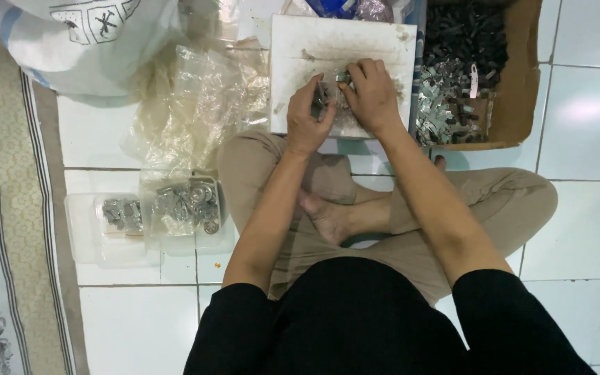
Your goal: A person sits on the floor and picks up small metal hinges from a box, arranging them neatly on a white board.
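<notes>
- Cardboard box (pixel 522 83), right of the board, is holding dark and silvery metal parts (pixel 453 83).
- White board (pixel 355 42) is lying before the crossed legs.
- Clear trays (pixel 85 229) are holding metal pieces.
- Left hand (pixel 308 114) and right hand (pixel 371 94) are pinching a small metal part (pixel 342 78) over the board.

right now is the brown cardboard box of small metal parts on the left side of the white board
No, the brown cardboard box of small metal parts sits to the right of the white board, by the right hand.
</notes>
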